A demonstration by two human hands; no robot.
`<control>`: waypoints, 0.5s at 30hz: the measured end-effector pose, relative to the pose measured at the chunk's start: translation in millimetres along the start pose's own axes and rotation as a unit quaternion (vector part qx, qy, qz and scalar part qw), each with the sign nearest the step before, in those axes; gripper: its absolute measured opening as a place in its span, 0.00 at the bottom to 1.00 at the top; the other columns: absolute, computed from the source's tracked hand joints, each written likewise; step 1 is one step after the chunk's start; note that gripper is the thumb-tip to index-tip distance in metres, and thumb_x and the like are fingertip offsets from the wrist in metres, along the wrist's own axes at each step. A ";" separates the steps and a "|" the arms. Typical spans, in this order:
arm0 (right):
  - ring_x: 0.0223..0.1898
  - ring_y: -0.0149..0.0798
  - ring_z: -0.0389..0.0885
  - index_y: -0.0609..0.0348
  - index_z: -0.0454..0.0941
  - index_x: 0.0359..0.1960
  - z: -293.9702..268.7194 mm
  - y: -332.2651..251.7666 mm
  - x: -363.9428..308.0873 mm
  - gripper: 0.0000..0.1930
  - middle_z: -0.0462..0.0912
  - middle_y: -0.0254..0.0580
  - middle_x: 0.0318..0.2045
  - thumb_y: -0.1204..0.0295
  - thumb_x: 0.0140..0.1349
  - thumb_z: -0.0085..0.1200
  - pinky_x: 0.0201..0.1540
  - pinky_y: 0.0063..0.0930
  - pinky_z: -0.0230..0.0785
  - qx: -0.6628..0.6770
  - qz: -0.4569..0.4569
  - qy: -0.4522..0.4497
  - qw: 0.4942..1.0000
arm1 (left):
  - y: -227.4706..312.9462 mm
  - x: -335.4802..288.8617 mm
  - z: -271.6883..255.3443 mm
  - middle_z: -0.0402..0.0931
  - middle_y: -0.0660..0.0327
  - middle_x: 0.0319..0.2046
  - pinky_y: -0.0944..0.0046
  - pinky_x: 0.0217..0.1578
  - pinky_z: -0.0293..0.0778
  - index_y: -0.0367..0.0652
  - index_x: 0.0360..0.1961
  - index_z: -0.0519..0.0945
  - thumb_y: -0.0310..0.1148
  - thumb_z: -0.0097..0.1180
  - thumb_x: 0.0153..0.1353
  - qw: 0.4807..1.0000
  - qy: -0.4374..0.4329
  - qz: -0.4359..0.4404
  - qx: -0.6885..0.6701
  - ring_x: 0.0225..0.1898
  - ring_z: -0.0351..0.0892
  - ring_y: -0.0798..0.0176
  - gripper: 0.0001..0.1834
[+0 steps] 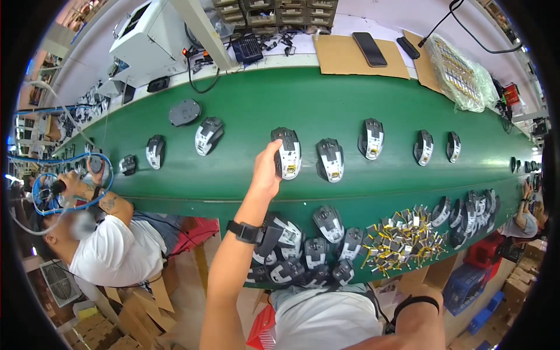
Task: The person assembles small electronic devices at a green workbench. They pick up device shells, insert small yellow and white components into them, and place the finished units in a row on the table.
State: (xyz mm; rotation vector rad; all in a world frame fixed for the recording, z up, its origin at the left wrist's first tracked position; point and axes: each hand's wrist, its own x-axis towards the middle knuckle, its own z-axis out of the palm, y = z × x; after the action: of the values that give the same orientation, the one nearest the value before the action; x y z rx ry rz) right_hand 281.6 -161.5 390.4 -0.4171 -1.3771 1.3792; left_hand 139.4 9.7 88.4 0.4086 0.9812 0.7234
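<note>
My left hand (268, 169) reaches out over the green belt and grips a computer mouse (290, 161) by its left side. The mouse is black and white with its rear cover off, showing a small yellow and silver part inside. Just right of it lies another such mouse (331, 160), and a further one (371, 139) sits beyond that. To the left is a similar mouse (209, 136). My right arm (421, 321) shows at the lower edge with a black band round it; its hand is out of sight.
Close to my body lie several more mice (317, 252) and a heap of small yellow-wired parts (405, 239). A dark round-edged piece (185, 112) lies far left. On the back shelf are a phone (370, 49) on cardboard and a bagged tray (458, 73). A co-worker (116, 251) sits at left.
</note>
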 end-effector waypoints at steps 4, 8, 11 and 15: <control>0.42 0.50 0.83 0.80 0.79 0.41 -0.9 13.5 2.2 0.14 0.81 0.62 0.45 0.77 0.60 0.53 0.40 0.36 0.78 -0.054 -0.064 0.006 0.996 | -17.8 43.8 -31.1 0.81 0.59 0.33 0.66 0.35 0.75 0.31 0.42 0.79 0.41 0.56 0.64 0.967 0.128 0.110 0.188 0.33 0.80 0.66 0.19; 0.42 0.49 0.83 0.76 0.80 0.42 -24.9 6.8 5.4 0.14 0.82 0.58 0.46 0.75 0.60 0.55 0.40 0.32 0.77 -0.100 -0.031 -0.051 0.993 | -24.0 44.7 -36.6 0.77 0.51 0.37 0.56 0.45 0.72 0.33 0.46 0.80 0.40 0.55 0.63 0.766 0.255 0.276 0.521 0.40 0.77 0.52 0.19; 0.44 0.49 0.83 0.63 0.83 0.44 -34.7 0.2 -8.3 0.12 0.83 0.51 0.46 0.73 0.60 0.56 0.43 0.32 0.75 -0.163 -0.030 -0.077 0.983 | -13.8 41.9 -46.1 0.71 0.47 0.46 0.48 0.54 0.65 0.36 0.47 0.79 0.38 0.57 0.59 0.689 0.261 0.326 0.592 0.51 0.70 0.45 0.19; 0.43 0.44 0.82 0.64 0.81 0.44 -41.0 22.2 -83.4 0.13 0.83 0.46 0.45 0.74 0.57 0.57 0.43 0.38 0.73 -0.361 0.108 0.034 0.926 | 47.0 60.0 -67.7 0.68 0.42 0.53 0.44 0.59 0.60 0.33 0.55 0.68 0.39 0.61 0.51 0.546 0.339 0.410 0.647 0.57 0.65 0.40 0.33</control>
State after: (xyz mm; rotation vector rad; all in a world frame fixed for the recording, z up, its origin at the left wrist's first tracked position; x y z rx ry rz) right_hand 335.3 -205.5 324.8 -1.1181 -1.7974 0.9663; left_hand 85.1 85.2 46.6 2.1555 2.0517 0.8722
